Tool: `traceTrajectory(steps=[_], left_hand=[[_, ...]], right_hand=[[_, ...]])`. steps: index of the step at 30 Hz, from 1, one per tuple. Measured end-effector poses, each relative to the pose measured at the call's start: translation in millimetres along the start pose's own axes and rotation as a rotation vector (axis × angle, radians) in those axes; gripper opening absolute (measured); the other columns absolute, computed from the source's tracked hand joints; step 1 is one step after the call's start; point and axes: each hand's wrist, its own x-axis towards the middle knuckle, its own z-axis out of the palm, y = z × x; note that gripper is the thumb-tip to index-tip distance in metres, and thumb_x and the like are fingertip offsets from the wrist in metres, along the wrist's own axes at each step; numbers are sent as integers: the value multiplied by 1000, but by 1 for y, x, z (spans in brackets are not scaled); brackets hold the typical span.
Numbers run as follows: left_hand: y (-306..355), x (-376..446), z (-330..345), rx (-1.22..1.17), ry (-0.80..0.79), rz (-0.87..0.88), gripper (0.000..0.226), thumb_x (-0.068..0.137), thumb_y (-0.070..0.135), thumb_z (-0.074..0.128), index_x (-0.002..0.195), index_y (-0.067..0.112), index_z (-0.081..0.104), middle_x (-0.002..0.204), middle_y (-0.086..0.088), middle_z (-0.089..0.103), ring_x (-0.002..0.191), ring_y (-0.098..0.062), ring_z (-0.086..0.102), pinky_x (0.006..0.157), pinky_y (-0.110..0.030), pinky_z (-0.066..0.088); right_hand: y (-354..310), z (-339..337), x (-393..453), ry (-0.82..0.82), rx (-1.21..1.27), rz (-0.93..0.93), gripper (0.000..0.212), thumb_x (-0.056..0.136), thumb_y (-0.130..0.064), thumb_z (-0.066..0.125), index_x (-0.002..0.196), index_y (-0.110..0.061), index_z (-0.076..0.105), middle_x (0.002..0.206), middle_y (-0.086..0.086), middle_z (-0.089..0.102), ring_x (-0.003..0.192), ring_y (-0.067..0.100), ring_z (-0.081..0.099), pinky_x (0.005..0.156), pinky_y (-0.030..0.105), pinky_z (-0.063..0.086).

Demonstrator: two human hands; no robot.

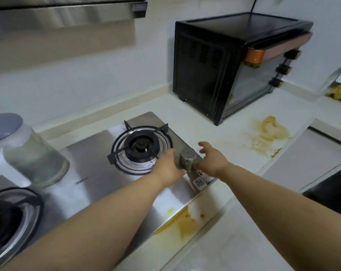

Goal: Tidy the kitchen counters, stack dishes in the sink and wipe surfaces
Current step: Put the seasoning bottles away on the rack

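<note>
A glass jar (29, 151) stands on the steel stove (91, 173). The left hand (168, 169) touches the upright metal shaker (187, 159), seemingly gripping its base. The shaker stands at the stove's right edge, perforated top up. The right hand (212, 159) hovers beside it, fingers spread. A brown spill (267, 135) stains the desk (214, 122).

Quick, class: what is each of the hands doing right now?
Left hand: touching the metal shaker; whether it grips cannot be told.
Right hand: open, fingers spread beside the shaker, holding nothing.
</note>
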Motion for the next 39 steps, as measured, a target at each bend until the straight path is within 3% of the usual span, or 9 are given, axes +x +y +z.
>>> traceTrajectory(steps=[5, 10, 14, 19, 25, 29, 32, 34, 39], left_hand=[[13, 26, 33, -75, 83, -80, 68, 76, 19, 75, 133, 14, 39, 122, -5, 63, 111, -23, 60, 90, -24, 45], [16, 33, 38, -88, 131, -82, 56, 77, 18, 76, 125, 16, 48, 108, 2, 62, 96, -15, 59, 79, -20, 43], [18, 23, 25, -159, 167, -89, 61, 75, 21, 78, 128, 16, 47, 116, 1, 63, 102, -15, 59, 86, -21, 44], [23, -6, -6, -232, 269, -57, 60, 74, 25, 79, 125, 17, 47, 112, 2, 62, 100, -15, 60, 88, -24, 47], [5, -77, -53, -235, 428, 3, 54, 73, 25, 80, 119, 19, 52, 109, 7, 63, 100, -14, 60, 86, -25, 46], [-21, -137, -82, -239, 465, 16, 52, 77, 20, 76, 123, 16, 51, 109, 4, 62, 96, -11, 57, 80, -20, 42], [-61, -196, -103, -222, 516, 1, 53, 75, 28, 78, 121, 17, 54, 108, 4, 67, 96, -13, 63, 75, -19, 46], [-93, -240, -120, -229, 548, -22, 49, 75, 27, 78, 117, 17, 55, 102, 8, 65, 95, -12, 62, 69, -15, 41], [-161, -336, -154, -169, 624, -43, 38, 74, 22, 78, 97, 35, 51, 94, 12, 61, 89, -8, 59, 67, -12, 41]], right_hand=[[17, 1, 41, -228, 187, -116, 76, 71, -1, 76, 137, -20, 44, 130, 9, 55, 111, 27, 59, 96, 43, 51], [26, -2, 57, -326, 253, -162, 59, 68, 1, 77, 119, -19, 57, 113, 9, 66, 105, 27, 63, 95, 41, 51], [11, -13, 57, -383, 276, -231, 48, 62, -2, 79, 101, -25, 63, 107, 7, 69, 103, 27, 64, 97, 44, 49], [-37, -25, 39, -496, 295, -326, 40, 74, 14, 69, 101, -14, 58, 104, 13, 63, 97, 24, 59, 93, 42, 47], [-105, -6, -17, -546, 229, -467, 33, 76, 9, 70, 92, -18, 60, 85, 1, 67, 78, 12, 63, 74, 21, 52], [-144, 25, -65, -525, 195, -491, 43, 74, 2, 76, 112, -8, 60, 99, 9, 68, 93, 21, 64, 88, 34, 51], [-177, 68, -117, -548, 186, -513, 51, 67, -8, 81, 113, -4, 59, 103, 18, 68, 92, 23, 62, 85, 40, 49], [-199, 105, -151, -568, 154, -543, 52, 60, -20, 82, 106, -10, 61, 100, 14, 69, 87, 20, 61, 79, 37, 49], [-247, 185, -225, -611, 151, -612, 31, 73, -11, 79, 99, -19, 63, 97, 4, 68, 87, 17, 62, 78, 29, 50]])
